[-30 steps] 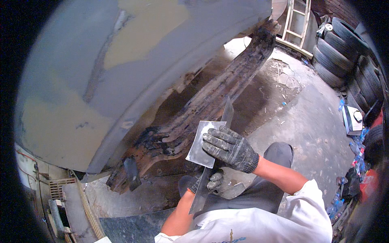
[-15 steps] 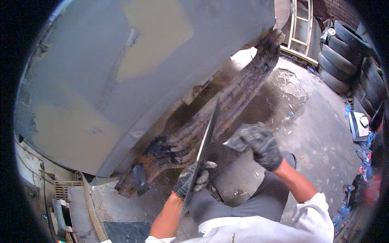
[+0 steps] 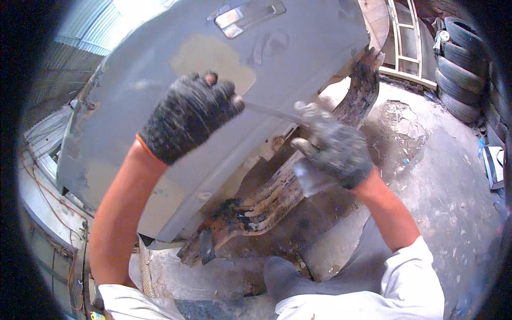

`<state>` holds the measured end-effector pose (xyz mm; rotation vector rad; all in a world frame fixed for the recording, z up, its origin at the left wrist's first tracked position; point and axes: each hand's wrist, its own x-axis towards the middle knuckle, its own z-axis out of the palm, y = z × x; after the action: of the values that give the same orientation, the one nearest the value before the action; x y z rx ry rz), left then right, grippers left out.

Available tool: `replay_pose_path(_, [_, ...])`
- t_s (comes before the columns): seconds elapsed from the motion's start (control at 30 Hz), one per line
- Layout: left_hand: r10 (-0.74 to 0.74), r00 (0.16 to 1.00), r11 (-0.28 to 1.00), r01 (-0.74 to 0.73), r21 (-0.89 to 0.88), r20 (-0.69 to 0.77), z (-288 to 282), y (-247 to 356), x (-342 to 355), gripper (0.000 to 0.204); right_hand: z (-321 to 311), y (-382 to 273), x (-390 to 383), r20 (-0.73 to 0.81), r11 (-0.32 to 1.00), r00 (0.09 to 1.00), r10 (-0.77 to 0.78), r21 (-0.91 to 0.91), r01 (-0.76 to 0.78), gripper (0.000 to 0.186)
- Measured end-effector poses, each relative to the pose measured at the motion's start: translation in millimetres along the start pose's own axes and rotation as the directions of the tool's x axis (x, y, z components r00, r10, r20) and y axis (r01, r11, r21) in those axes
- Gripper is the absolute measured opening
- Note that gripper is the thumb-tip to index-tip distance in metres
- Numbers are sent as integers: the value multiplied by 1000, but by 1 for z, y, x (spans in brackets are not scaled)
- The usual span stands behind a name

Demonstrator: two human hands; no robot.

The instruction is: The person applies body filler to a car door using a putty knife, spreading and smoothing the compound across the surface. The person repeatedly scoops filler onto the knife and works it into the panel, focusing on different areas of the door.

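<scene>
My left hand [image 3: 186, 117], in a dark, dirty glove, is raised over the grey car body panel [image 3: 122, 117] with its tan patches, closed on a long thin metal strip [image 3: 266, 111] that extends right. My right hand [image 3: 333, 149], also gloved and blurred, is near the strip's far end, holding a small pale metal plate [image 3: 310, 181] below it; whether it also touches the strip is unclear. A rusty, blackened channel-shaped metal piece [image 3: 272, 200] lies below the panel's lower edge.
Stacked tyres [image 3: 461, 74] and a pale ladder-like frame [image 3: 406, 42] stand back right, a white-and-black boxy object [image 3: 492, 167] at the right edge. Cables [image 3: 53, 197] run along the left side, beside corrugated sheeting [image 3: 85, 32]. My knees and legs are low in view.
My left hand has risen sharply up and left, turning the strip from upright to nearly level. My right hand has moved up toward it with the plate. The view has shifted, showing more sheeting.
</scene>
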<state>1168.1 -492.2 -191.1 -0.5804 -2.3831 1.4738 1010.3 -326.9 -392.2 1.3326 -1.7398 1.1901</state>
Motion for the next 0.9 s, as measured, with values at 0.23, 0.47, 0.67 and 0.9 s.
replay_pose_path(0.23, [-38,997,965,19,260,69,7,-69,26,20,73,10,68,14,998,998,54,23,-55,56])
replay_pose_path(0.47, [-63,994,959,36,280,88,34,-85,30,35,109,15,77,-33,981,983,181,81,-178,76])
replay_pose_path(0.67, [-53,993,952,18,305,108,43,-88,32,37,127,8,82,80,947,966,245,196,-256,80])
replay_pose_path(0.9, [-106,989,953,71,296,101,48,-84,32,37,127,13,82,121,932,957,264,225,-286,92])
